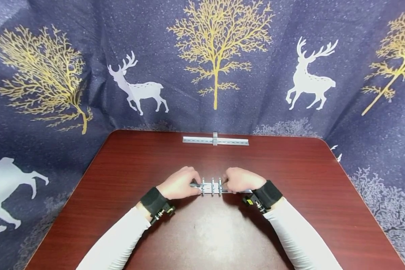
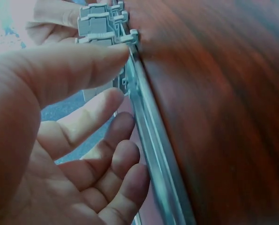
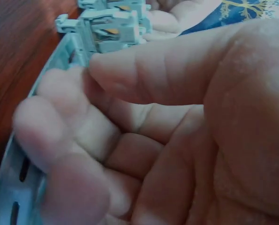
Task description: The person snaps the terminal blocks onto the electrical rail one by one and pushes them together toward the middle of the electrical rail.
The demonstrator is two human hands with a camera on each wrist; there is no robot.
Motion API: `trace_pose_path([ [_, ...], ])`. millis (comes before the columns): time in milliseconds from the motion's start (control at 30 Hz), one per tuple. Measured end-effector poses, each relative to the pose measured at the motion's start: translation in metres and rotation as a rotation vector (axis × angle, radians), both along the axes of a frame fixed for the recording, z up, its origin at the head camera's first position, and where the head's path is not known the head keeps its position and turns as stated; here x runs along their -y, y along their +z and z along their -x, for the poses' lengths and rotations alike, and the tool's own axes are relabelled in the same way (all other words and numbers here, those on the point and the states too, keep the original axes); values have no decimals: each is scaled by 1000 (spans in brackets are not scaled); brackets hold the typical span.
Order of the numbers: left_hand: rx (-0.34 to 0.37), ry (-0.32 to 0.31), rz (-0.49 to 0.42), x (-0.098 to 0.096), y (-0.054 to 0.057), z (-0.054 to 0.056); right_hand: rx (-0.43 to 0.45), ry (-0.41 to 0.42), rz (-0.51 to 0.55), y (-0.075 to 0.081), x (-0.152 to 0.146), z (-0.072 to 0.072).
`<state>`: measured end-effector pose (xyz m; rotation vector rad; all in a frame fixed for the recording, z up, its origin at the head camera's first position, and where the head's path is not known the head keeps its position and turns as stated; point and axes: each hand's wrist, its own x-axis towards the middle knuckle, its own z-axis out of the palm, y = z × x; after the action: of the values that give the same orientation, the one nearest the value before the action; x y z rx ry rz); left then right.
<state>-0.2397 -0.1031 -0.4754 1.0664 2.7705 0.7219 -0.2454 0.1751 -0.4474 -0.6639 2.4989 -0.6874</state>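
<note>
A slotted metal DIN rail [image 1: 208,188] lies crosswise on the table, bearing several upright grey terminal blocks [image 1: 213,186]. My left hand [image 1: 182,183] is at the rail's left part. Its thumb and index finger pinch a grey terminal block [image 2: 125,79] seated on the rail, beside the row of other blocks [image 2: 97,23]. From the other side comes my right hand [image 1: 242,180], its fingers [image 3: 38,124] curled over the rail. The right thumb tip lies right at the nearest terminal block [image 3: 111,30]; I cannot tell whether that hand grips it.
Near the table's back edge lies a second DIN rail [image 1: 197,140], with a small cluster of grey blocks [image 1: 215,138] at its middle. The table [image 1: 138,157] has a reddish wood surface. A dark blue curtain [image 1: 189,101] with deer and trees hangs directly behind.
</note>
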Motion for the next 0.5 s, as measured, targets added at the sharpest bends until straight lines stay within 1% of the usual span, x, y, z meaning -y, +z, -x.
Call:
trace_pose_path([
  [100, -18, -14, 12, -2, -1, 0, -31, 27, -9, -4, 0, 1],
  [267, -36, -31, 29, -4, -6, 1, -66, 61, -14, -7, 3, 2],
  [500, -36, -36, -12, -8, -6, -3, -109, 67, -29, -11, 9, 1],
])
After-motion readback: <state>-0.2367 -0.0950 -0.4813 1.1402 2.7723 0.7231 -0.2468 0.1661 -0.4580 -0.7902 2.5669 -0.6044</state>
